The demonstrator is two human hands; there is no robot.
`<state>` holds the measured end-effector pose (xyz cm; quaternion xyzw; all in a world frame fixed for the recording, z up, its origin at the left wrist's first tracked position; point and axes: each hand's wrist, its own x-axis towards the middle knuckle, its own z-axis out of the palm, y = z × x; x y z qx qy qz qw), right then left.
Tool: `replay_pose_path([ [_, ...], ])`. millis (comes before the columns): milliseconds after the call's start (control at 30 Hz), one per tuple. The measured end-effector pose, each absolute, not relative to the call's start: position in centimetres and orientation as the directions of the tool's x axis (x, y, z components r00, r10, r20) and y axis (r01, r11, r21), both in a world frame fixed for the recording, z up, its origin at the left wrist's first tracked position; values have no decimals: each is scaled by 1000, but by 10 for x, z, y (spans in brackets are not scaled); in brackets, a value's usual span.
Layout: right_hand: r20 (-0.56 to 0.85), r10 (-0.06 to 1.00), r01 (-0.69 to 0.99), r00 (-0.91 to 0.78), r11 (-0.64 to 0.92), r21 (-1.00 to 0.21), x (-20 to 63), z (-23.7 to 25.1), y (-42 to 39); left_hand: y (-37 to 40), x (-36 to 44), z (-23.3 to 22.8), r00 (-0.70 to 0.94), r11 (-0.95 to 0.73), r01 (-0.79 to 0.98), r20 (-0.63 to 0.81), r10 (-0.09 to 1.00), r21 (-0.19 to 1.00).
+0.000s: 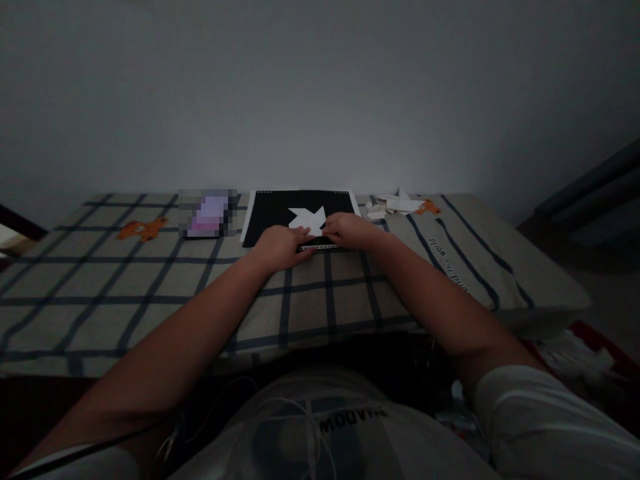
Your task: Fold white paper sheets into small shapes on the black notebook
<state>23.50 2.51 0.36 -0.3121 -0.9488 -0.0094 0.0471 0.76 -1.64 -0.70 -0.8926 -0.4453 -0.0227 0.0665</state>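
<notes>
A folded white paper piece (306,219) with several pointed corners lies on a black sheet (270,212) with pale borders. My left hand (283,247) rests at its lower left edge, fingers bent onto the paper and the thumb lower down near the sheet's front edge. From the right, my right hand (353,231) pinches the paper's lower right edge with its fingers drawn together. Both hands hold the near side of the paper, and their fingertips partly cover it.
A phone (210,213), blurred by pixels, lies left of the black sheet. To the right are several folded white paper pieces (400,202). A checked cloth (160,287) with orange animal figures covers the table, which stands against a plain wall (320,93).
</notes>
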Motion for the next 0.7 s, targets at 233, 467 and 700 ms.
replay_pose_path([
  [233,115,593,596,-797,803,-13,241,7,23,-18,8,-5,600,-591,800,114,792,-104],
  [467,114,601,607,-791,794,20,241,11,20,-16,7,-7,601,-591,799,139,787,-110],
  [700,109,625,633,-773,772,64,247,11,19,-15,6,-9,612,-604,791,154,776,-102],
])
